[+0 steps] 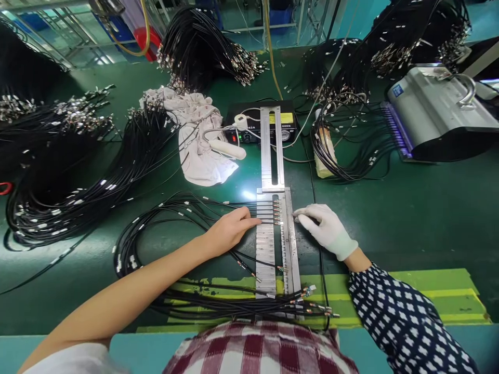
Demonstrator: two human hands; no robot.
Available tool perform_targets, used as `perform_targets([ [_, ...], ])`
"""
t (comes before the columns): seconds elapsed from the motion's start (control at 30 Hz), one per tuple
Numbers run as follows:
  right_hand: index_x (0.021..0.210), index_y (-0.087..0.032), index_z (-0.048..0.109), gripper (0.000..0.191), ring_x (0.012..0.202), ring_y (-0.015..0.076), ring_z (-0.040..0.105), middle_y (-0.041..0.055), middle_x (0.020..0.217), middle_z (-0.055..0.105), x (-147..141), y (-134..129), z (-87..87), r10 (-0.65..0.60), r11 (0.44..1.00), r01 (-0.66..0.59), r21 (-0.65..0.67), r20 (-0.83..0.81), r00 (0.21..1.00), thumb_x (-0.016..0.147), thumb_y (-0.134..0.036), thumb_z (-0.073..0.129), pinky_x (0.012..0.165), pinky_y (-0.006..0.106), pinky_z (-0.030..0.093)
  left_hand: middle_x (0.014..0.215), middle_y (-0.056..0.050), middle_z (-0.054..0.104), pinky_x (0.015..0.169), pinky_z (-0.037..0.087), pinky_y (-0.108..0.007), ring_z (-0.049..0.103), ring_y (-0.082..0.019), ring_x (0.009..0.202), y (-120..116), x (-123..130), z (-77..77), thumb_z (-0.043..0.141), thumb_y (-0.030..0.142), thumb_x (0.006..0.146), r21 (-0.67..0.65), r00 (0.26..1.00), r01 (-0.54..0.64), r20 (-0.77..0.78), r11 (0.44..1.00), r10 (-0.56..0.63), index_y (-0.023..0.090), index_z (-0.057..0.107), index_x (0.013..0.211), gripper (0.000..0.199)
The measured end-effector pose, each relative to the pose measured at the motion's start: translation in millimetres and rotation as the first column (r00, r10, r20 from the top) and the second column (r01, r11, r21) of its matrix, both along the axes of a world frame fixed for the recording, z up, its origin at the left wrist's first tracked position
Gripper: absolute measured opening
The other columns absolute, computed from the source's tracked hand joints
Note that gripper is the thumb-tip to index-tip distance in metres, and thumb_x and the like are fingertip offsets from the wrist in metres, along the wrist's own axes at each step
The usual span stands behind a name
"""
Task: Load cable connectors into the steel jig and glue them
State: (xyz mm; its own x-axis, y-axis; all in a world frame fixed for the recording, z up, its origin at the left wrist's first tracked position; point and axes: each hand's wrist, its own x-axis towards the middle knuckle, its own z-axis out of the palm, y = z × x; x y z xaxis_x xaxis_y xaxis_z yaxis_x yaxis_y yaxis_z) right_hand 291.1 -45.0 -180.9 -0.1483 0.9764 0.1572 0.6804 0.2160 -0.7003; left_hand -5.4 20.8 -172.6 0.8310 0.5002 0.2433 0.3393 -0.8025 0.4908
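A slotted metal fixture lies on the green bench in front of me, with several black cables side by side across its upper slots. My left hand, bare, pinches one black cable at the fixture's left edge. The small metal cable ends line up along the fixture's middle gap. My right hand, in a white glove, is closed at the fixture's right bar; what its fingertips hold, if anything, is too small to make out. A loop of cables runs out to the left.
Loose cables lie across the front edge. Behind the fixture stand a black control box, a white cloth and a white-handled tool. A grey machine stands right. Large cable bundles cover the left and back.
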Motion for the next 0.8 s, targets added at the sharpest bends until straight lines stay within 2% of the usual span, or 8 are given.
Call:
perform_targets([
  [0.2, 0.093, -0.026, 0.073, 0.019, 0.093, 0.0223, 0.068, 0.0012, 0.097, 0.077, -1, -1, 1.1, -0.002, 1.000, 0.002, 0.012, 0.009, 1.000, 0.096, -0.029, 0.054, 0.090, 0.041, 0.047, 0.089, -0.004, 0.055, 0.072, 0.048, -0.026, 0.055, -0.015, 0.080, -3, 0, -9.7, 0.040, 0.017, 0.102, -0.052, 0.999, -0.022, 0.043, 0.998, 0.024, 0.021, 0.063, 0.123, 0.031],
  [0.3, 0.093, -0.026, 0.073, 0.020, 0.093, 0.0223, 0.068, 0.0015, 0.097, 0.077, -1, 0, 0.7, -0.004, 1.000, 0.003, 0.016, 0.013, 1.000, 0.096, -0.030, 0.053, 0.090, 0.041, 0.047, 0.100, -0.008, 0.058, 0.079, 0.047, -0.031, 0.055, -0.018, 0.091, -15, -2, -16.3, 0.039, 0.013, 0.100, 0.112, 0.995, -0.098, -0.001, 0.989, 0.098, 0.023, 0.063, 0.123, 0.035],
  [0.37, 0.093, -0.026, 0.073, 0.021, 0.093, 0.0222, 0.069, 0.0016, 0.097, 0.077, -1, 0, 0.2, -0.001, 1.000, 0.000, 0.016, 0.020, 1.000, 0.096, -0.031, 0.052, 0.090, 0.041, 0.047, 0.105, -0.009, 0.059, 0.082, 0.042, -0.036, 0.053, -0.021, 0.097, -24, -4, -18.9, 0.038, 0.010, 0.099, 0.273, 0.980, -0.168, -0.059, 0.947, 0.191, 0.025, 0.063, 0.124, 0.039],
  [0.47, 0.094, -0.026, 0.073, 0.022, 0.094, 0.0225, 0.068, 0.0016, 0.098, 0.077, -1, 1, -0.2, 0.008, 1.000, -0.008, 0.004, 0.022, 1.000, 0.096, -0.031, 0.052, 0.090, 0.042, 0.047, 0.093, -0.007, 0.058, 0.076, 0.035, -0.035, 0.048, -0.021, 0.086, -34, -6, -20.2, 0.039, 0.010, 0.099, 0.357, 0.957, -0.186, -0.144, 0.915, 0.250, 0.024, 0.060, 0.130, 0.040],
  [0.53, 0.094, -0.026, 0.073, 0.022, 0.094, 0.0230, 0.068, 0.0016, 0.099, 0.077, -1, 1, -0.3, 0.002, 1.000, -0.002, -0.008, 0.020, 1.000, 0.096, -0.032, 0.052, 0.090, 0.042, 0.046, 0.088, -0.006, 0.058, 0.073, 0.032, -0.033, 0.046, -0.020, 0.081, -36, -6, -18.3, 0.039, 0.012, 0.100, 0.320, 0.956, -0.162, -0.185, 0.934, 0.229, 0.021, 0.057, 0.133, 0.039],
  [0.63, 0.092, -0.026, 0.073, 0.023, 0.094, 0.0236, 0.068, 0.0016, 0.099, 0.077, -1, 1, -0.5, -0.010, 1.000, 0.010, -0.015, 0.017, 1.000, 0.095, -0.033, 0.052, 0.091, 0.043, 0.047, 0.091, -0.006, 0.059, 0.074, 0.033, -0.033, 0.048, -0.020, 0.083, -36, -6, -9.5, 0.035, 0.016, 0.103, 0.206, 0.960, -0.161, -0.196, 0.965, 0.202, 0.020, 0.056, 0.133, 0.037],
  [0.73, 0.093, -0.026, 0.073, 0.024, 0.095, 0.0235, 0.069, 0.0020, 0.100, 0.077, -1, -1, -0.9, -0.003, 1.000, 0.002, 0.005, 0.017, 1.000, 0.096, -0.035, 0.051, 0.091, 0.042, 0.048, 0.102, -0.008, 0.062, 0.083, 0.036, -0.035, 0.052, -0.021, 0.093, -43, -7, 3.9, 0.042, 0.024, 0.103, -0.026, 0.979, -0.093, -0.183, 0.995, 0.087, 0.018, 0.054, 0.129, 0.030],
  [0.8, 0.094, -0.026, 0.073, 0.024, 0.095, 0.0233, 0.069, 0.0019, 0.100, 0.077, -1, -2, -1.0, -0.003, 1.000, 0.002, 0.020, 0.022, 1.000, 0.096, -0.035, 0.051, 0.092, 0.042, 0.048, 0.107, -0.009, 0.063, 0.087, 0.039, -0.036, 0.053, -0.021, 0.098, -51, -9, 11.0, 0.049, 0.028, 0.100, -0.169, 0.982, 0.000, -0.185, 0.986, -0.032, 0.018, 0.054, 0.122, 0.025],
])
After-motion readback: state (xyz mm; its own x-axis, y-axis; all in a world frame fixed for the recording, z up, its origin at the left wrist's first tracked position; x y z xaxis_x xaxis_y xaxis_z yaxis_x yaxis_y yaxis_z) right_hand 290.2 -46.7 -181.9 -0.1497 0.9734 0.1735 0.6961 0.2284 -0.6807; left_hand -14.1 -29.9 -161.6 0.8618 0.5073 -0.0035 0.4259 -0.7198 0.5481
